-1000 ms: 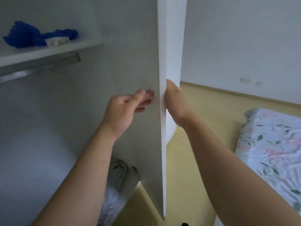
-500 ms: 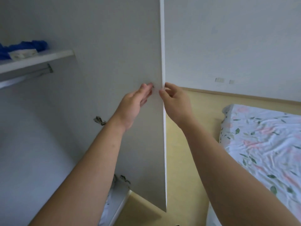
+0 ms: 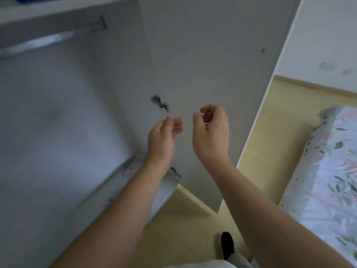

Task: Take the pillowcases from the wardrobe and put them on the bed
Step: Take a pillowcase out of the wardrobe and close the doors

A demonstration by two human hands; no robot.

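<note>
The white wardrobe stands open, its door (image 3: pixel 208 74) swung wide to the right. Folded leaf-print pillowcases (image 3: pixel 128 169) lie on the wardrobe floor, mostly hidden behind my left forearm. My left hand (image 3: pixel 164 136) hangs in the air in front of the door, fingers loosely curled and holding nothing. My right hand (image 3: pixel 211 130) is beside it, also loosely curled, off the door. The bed (image 3: pixel 332 171) with a floral sheet lies at the right.
A hanging rail (image 3: pixel 48 40) and a shelf (image 3: pixel 58 6) cross the top of the wardrobe. Two door hinges (image 3: pixel 160 103) show on the door's inner side. Yellow floor (image 3: pixel 270 136) runs between wardrobe and bed. My foot in a black sock (image 3: pixel 228 246) is below.
Both hands have let go of the door edge and dropped lower. The door has swung further open to the right, and my view has tilted down toward the wardrobe floor.
</note>
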